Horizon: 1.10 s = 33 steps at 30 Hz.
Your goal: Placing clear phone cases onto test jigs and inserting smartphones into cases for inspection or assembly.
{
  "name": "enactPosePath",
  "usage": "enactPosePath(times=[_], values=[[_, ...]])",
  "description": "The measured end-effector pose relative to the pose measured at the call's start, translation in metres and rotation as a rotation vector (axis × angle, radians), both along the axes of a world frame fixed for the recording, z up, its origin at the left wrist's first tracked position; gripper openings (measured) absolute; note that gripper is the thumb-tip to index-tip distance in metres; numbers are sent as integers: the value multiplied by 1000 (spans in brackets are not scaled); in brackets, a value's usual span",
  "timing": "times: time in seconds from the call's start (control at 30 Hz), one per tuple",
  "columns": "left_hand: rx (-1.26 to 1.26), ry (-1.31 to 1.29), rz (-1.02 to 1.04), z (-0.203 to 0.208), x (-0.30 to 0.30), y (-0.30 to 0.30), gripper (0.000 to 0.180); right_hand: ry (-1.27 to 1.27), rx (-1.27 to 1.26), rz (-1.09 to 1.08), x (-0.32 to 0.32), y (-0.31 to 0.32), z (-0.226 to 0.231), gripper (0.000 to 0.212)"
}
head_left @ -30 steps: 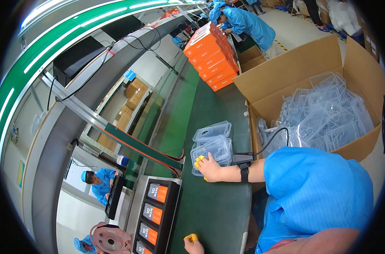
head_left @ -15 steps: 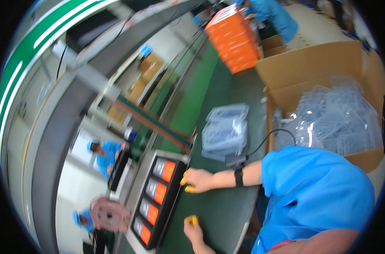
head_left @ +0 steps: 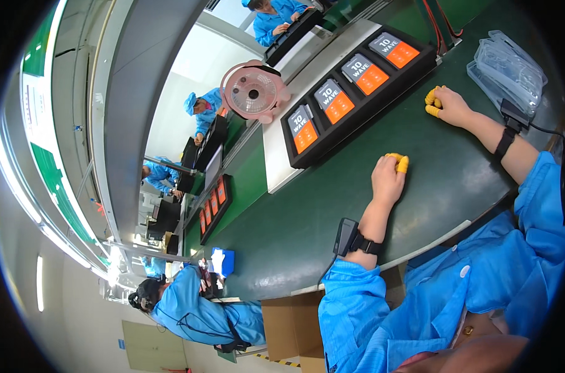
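My left hand (head_left: 388,179) rests on the green bench top (head_left: 332,217), its fingers curled in, with yellow covers on the fingertips. Farther right, my right hand (head_left: 449,105) also lies on the bench with curled, yellow-covered fingers. Nothing shows in either hand. Beyond both hands, apart from them, a long black tray (head_left: 374,105) holds several grey-and-orange packs (head_left: 335,101) in a row of compartments. Stacked clear plastic trays (head_left: 508,71) lie just beyond my right hand.
A pink fan (head_left: 252,93) stands behind the black tray. Another tray of orange packs (head_left: 214,205) sits farther left along the bench. A blue bin (head_left: 223,261) is near a co-worker in blue (head_left: 195,308). A cardboard box (head_left: 293,323) stands below the bench edge.
The view has swung left, bringing co-workers and the second tray into sight; the large carton and orange stack have left it. My hands remain curled at the bench.
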<state>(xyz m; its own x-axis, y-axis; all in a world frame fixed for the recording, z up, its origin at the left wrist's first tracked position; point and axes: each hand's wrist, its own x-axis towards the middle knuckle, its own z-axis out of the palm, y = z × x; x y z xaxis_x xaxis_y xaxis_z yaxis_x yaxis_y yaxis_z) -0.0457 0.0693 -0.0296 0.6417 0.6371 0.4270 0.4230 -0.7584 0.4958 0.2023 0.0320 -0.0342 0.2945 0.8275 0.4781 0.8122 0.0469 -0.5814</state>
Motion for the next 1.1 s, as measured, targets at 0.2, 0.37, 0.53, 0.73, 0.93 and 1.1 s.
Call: enactPosePath(times=[0.2,0.37,0.53,0.73,0.93,1.1], values=[[-185,-707,509,-18,-86,76,23,-17,-23,30,1,-7,-6,16],[-501,-1000,734,-13,-149,103,28,0,-51,59,-43,-23,61,16],[-444,-609,582,-13,-124,96,27,-22,-43,49,-4,-18,9,17],[-173,79,654,1,-107,78,27,-46,-13,74,-2,-15,8,17],[-213,26,637,2,-110,75,26,-1,-70,65,-7,-17,12,18],[-235,33,621,-2,-109,75,24,-21,-92,62,-10,-23,21,17]])
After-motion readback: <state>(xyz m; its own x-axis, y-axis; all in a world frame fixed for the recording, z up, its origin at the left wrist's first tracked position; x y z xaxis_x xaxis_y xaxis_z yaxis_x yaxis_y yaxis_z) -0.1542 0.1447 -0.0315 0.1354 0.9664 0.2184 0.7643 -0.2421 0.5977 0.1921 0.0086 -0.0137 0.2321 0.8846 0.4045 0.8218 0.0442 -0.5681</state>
